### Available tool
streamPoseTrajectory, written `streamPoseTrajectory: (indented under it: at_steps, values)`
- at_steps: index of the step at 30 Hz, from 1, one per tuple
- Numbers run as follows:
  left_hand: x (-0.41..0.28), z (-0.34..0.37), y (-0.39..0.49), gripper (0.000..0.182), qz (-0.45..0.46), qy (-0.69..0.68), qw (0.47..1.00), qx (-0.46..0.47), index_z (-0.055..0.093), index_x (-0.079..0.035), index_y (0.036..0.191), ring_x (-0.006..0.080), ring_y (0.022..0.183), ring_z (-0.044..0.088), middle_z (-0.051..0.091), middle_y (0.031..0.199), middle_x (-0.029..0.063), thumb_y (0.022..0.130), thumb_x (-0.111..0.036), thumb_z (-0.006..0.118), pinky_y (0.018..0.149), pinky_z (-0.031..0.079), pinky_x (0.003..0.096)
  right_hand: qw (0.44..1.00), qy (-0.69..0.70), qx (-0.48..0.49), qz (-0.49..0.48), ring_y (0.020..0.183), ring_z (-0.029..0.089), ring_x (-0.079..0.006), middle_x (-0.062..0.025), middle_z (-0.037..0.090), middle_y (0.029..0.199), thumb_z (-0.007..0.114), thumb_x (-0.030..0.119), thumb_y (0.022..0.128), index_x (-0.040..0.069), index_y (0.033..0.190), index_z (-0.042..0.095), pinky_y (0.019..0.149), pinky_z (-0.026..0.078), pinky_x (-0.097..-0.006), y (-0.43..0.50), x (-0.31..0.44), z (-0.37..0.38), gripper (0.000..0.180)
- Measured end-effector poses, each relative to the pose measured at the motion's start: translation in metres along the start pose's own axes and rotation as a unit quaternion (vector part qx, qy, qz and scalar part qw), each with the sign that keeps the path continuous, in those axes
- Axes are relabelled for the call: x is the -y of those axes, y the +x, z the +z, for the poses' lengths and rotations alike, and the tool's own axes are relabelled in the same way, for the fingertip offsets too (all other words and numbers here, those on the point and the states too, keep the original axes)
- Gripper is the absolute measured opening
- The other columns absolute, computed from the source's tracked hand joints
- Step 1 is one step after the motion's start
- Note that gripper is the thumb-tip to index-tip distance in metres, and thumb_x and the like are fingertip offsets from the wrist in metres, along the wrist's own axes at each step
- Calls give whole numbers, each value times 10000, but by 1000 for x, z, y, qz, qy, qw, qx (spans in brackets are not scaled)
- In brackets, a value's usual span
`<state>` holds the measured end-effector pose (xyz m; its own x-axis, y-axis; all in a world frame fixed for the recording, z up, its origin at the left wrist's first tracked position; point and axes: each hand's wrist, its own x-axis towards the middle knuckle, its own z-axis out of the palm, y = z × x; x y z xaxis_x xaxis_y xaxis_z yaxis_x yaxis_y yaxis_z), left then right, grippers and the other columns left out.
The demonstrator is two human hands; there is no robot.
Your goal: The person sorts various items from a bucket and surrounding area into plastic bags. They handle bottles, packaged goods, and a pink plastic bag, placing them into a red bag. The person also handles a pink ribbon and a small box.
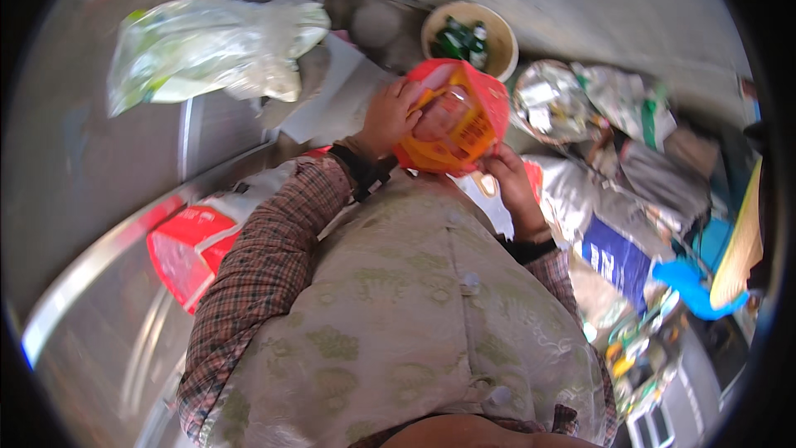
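Note:
A red and yellow plastic bag is held up in front of my body, with writing on it. My left hand grips its left side, fingers spread over the rim. Down at its lower right edge, my right hand pinches the plastic between thumb and fingers. Inside the bag's mouth a pinkish, rounded shape shows; I cannot tell what it is. Just beyond the bag stands a round pale bucket with several green glass bottles in it.
A stuffed clear plastic bag lies at the upper left, and a red and white bag below it. On the right, a basket of mixed refuse, silvery sacks and a blue strip crowd together. A grey wall runs behind.

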<state>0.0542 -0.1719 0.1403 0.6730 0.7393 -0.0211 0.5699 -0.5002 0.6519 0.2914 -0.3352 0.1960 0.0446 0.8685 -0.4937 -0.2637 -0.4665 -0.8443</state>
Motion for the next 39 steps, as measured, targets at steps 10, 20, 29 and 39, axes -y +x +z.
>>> streamPoseTrajectory:
  at_steps: [10, 20, 29, 39]
  values:
    - [91, -109, -49, 905, -220, 202, 833, -466, 294, 79, 1382, 433, 1276, 381, 386, 1374, 288, 705, -254, 793, 1086, 306, 451, 998, 9, 64, 10, 794, 563, -104, -17, 609, 866, 486, 67, 876, 57, 971, 580, 733, 436, -226, 34, 44, 3, 135]
    - [247, -261, -74, 661, -424, -270, 643, -578, 428, 40, 1183, 278, 834, 604, 583, 997, 186, 694, -208, 797, 637, 511, 352, 997, -9, 52, 63, 858, 598, -137, -31, 636, 895, 501, 78, 882, 50, 1031, 591, 794, 455, -262, 37, 43, 22, 177]
    - [52, -277, -31, 194, -128, -331, 779, -517, 568, -18, 1079, 68, 650, 550, 634, 862, 30, 886, -29, 554, 541, 433, 215, 994, 53, 45, 82, 984, 581, -151, -66, 603, 1060, 553, 163, 932, 19, 1223, 497, 877, 458, -288, 58, 56, 46, 329]
    - [-110, -43, 36, 373, -189, -413, 889, 60, 504, -32, 1287, 132, 924, 591, 638, 1049, 84, 915, -27, 477, 826, 479, 275, 986, -155, -27, -53, 1072, 564, -233, -156, 563, 1177, 721, 92, 754, -15, 1297, 387, 895, 478, -341, 78, 15, 56, 646]
